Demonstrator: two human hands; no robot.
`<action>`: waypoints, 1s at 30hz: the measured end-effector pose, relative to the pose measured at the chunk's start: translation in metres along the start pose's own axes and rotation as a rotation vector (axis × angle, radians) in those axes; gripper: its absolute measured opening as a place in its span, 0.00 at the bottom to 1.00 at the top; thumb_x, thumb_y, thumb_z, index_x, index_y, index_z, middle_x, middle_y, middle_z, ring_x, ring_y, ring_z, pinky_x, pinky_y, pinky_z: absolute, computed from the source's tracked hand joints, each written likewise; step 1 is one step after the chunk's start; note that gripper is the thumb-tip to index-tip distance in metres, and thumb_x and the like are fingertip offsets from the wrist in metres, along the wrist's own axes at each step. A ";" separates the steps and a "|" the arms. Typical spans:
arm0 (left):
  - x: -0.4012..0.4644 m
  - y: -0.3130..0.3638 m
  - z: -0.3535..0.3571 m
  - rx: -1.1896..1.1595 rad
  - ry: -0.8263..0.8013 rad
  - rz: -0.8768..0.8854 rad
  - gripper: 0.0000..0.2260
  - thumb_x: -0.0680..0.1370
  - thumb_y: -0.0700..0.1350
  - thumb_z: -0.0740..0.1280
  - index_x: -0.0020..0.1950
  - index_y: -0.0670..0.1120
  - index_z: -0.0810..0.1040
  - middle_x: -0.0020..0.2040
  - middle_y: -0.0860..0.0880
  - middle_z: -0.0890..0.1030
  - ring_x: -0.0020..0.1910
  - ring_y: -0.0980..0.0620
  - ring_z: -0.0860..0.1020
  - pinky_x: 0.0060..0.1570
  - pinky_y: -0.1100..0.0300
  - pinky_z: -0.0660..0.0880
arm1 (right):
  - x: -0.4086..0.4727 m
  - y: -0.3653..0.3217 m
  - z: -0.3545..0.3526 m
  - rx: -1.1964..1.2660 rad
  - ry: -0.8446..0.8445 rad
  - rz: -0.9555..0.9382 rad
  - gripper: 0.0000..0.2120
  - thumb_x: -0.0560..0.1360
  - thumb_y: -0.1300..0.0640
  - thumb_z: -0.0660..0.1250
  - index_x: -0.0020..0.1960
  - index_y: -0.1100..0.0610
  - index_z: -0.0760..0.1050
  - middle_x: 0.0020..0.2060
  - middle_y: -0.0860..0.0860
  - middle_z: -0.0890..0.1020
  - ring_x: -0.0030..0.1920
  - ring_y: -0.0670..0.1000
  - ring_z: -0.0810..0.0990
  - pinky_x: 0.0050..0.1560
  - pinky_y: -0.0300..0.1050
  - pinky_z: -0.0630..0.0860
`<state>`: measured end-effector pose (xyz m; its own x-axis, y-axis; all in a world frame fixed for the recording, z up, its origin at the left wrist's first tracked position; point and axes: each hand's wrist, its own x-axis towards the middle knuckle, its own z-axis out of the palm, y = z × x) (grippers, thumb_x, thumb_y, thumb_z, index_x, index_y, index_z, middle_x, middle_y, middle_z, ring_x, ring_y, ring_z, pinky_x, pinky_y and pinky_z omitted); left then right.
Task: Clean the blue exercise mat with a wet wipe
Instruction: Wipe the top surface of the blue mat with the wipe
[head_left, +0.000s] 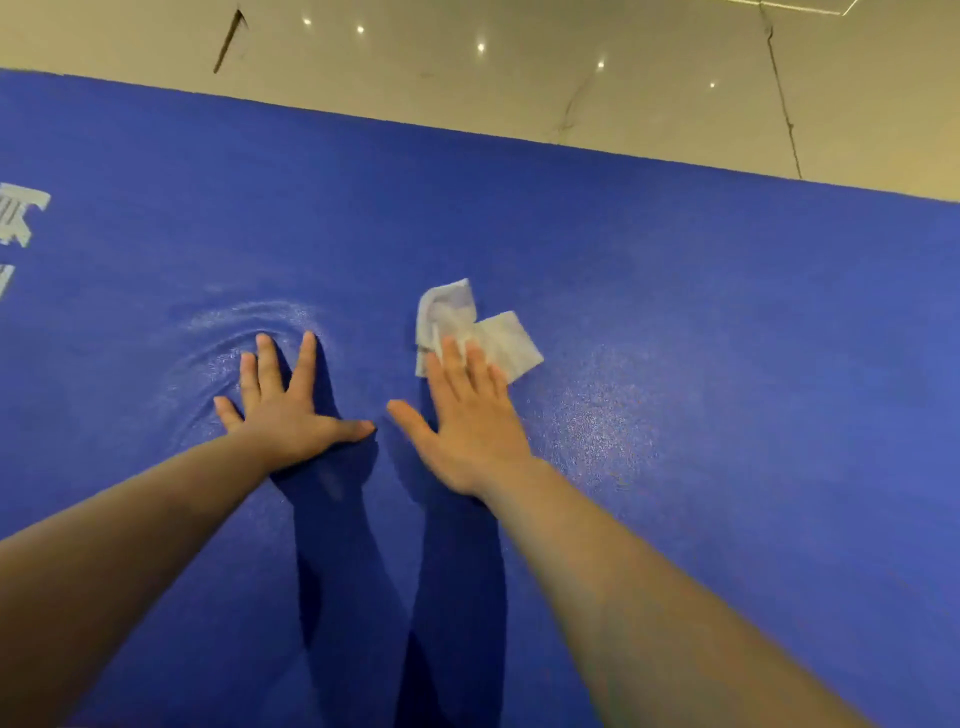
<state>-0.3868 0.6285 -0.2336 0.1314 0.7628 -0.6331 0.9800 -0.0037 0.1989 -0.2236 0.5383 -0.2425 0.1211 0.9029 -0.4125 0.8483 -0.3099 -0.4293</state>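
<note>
**Both hands flat on the mat, wipe under our right fingers**

We see the blue mat (675, 312) filling most of the view, with pale floor (519, 78) beyond its far edge; our left hand (283, 410) lies spread, palm down, fingers straight and pressed onto the mat, with curved wet streaks (249, 317) shining around its fingertips; our right hand (467, 421) is also spread and flat, its straight fingers resting on the near edge of the white wipe (467, 325); the wipe lies crumpled on the mat near the middle, just beyond that hand; a damp sheen (602, 410) shows to the right of the wrist; grey printed marks (21, 213) sit at the mat's left edge.
</note>
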 end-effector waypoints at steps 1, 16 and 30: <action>-0.002 -0.005 -0.001 -0.019 0.036 0.041 0.49 0.71 0.61 0.73 0.79 0.59 0.41 0.79 0.47 0.35 0.78 0.47 0.37 0.74 0.41 0.42 | -0.014 -0.011 0.013 -0.034 -0.027 -0.070 0.39 0.78 0.31 0.40 0.80 0.53 0.39 0.78 0.48 0.35 0.77 0.51 0.33 0.75 0.51 0.31; -0.125 -0.116 0.063 0.191 0.110 0.266 0.32 0.80 0.56 0.61 0.80 0.53 0.50 0.80 0.49 0.48 0.79 0.45 0.50 0.74 0.48 0.58 | -0.081 0.051 0.017 -0.063 0.150 0.419 0.39 0.80 0.34 0.47 0.80 0.56 0.38 0.78 0.54 0.36 0.78 0.58 0.36 0.76 0.53 0.36; -0.152 -0.130 0.070 0.063 0.187 0.254 0.28 0.79 0.51 0.66 0.77 0.51 0.61 0.78 0.54 0.58 0.77 0.53 0.58 0.69 0.54 0.66 | -0.056 -0.044 0.054 -0.233 -0.076 -0.254 0.30 0.82 0.37 0.44 0.80 0.47 0.44 0.79 0.44 0.41 0.78 0.47 0.38 0.76 0.48 0.35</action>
<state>-0.5235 0.4675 -0.2158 0.3487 0.8381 -0.4195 0.9276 -0.2448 0.2822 -0.2960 0.4850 -0.2439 -0.1398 0.9151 -0.3783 0.9424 0.0056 -0.3346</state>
